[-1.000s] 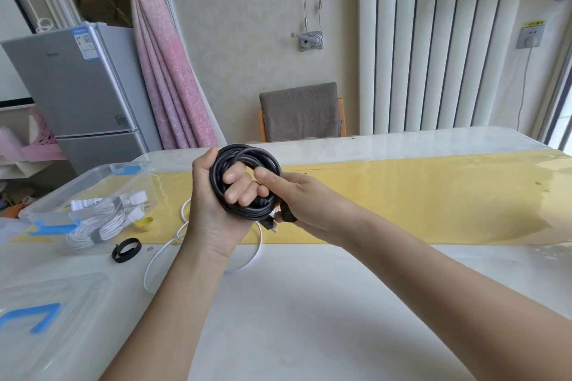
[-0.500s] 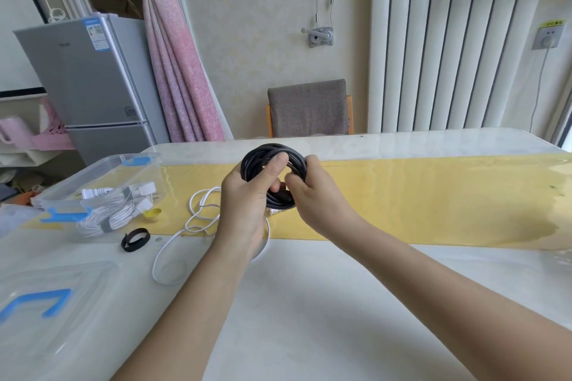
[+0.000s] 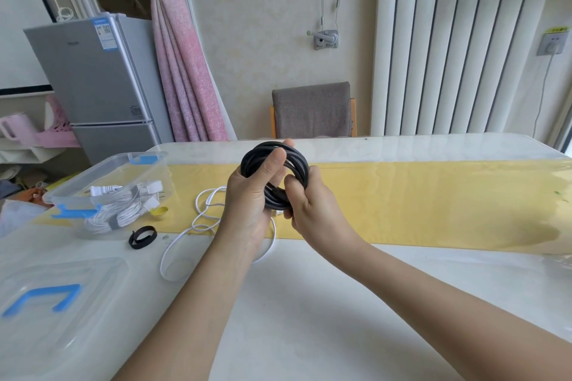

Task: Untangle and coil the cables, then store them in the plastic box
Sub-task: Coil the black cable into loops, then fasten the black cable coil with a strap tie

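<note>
Both hands, left hand [image 3: 252, 195] and right hand [image 3: 312, 207], grip the black cable coil [image 3: 278, 170] at frame centre. A loosened grip could let it spring apart.

Coiled black cable [image 3: 299, 164] upright — white cable [image 3: 201, 227] sprawls loose near plastic box [image 3: 162, 173].

In front of you stands a white table [image 3: 309, 318] with a glossy top. A yellow runner [image 3: 433, 201] lies along its length. At your left, on the near edge of the runner, you find a small yellow cap [image 3: 159, 211]. Near it, on the white surface, lies a black strap [image 3: 142, 237] closed into a loop. Behind the far edge of the table stands a grey chair [image 3: 312, 110]. At the far left you see a grey fridge [image 3: 93, 80], with a pink curtain [image 3: 182, 71] tied back beside it. A wall socket [image 3: 554, 44] sits at the upper right.
</note>
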